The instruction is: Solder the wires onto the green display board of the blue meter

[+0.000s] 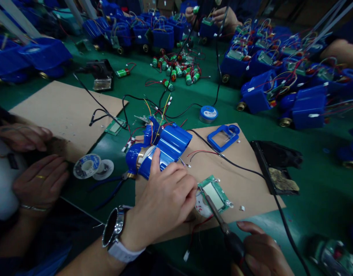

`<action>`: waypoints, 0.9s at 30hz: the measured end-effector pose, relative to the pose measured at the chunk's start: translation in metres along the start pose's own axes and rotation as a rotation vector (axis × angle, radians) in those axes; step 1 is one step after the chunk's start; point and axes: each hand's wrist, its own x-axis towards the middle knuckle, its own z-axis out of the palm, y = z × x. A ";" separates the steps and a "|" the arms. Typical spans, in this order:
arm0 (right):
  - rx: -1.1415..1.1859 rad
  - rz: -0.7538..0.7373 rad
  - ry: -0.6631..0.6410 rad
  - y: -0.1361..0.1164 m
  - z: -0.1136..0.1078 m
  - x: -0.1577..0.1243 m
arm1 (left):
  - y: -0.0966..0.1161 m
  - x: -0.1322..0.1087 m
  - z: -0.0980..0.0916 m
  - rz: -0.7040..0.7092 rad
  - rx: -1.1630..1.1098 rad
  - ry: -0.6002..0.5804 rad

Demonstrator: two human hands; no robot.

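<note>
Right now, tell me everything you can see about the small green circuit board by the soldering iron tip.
The green circuit board is a small flat rectangle with a pale grey display window filling most of its face. It lies flat, turned at an angle, on the brown cardboard sheet. The soldering iron, held in the right hand, has its tip at the board's near left edge. The left hand pinches beside that edge, where thin red wires trail away.

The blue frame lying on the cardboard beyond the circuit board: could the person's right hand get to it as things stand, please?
Probably not freely. The right hand grips a soldering iron whose tip sits at the green circuit board. The blue frame lies uncovered on the cardboard, but the hand is occupied.
</note>
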 end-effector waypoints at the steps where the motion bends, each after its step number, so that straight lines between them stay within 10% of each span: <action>1: -0.015 0.011 0.024 -0.002 0.002 0.001 | 0.000 0.000 0.001 -0.001 0.001 0.011; 27: -0.100 0.021 -0.010 -0.008 0.010 0.007 | 0.001 0.000 0.004 -0.024 0.014 0.056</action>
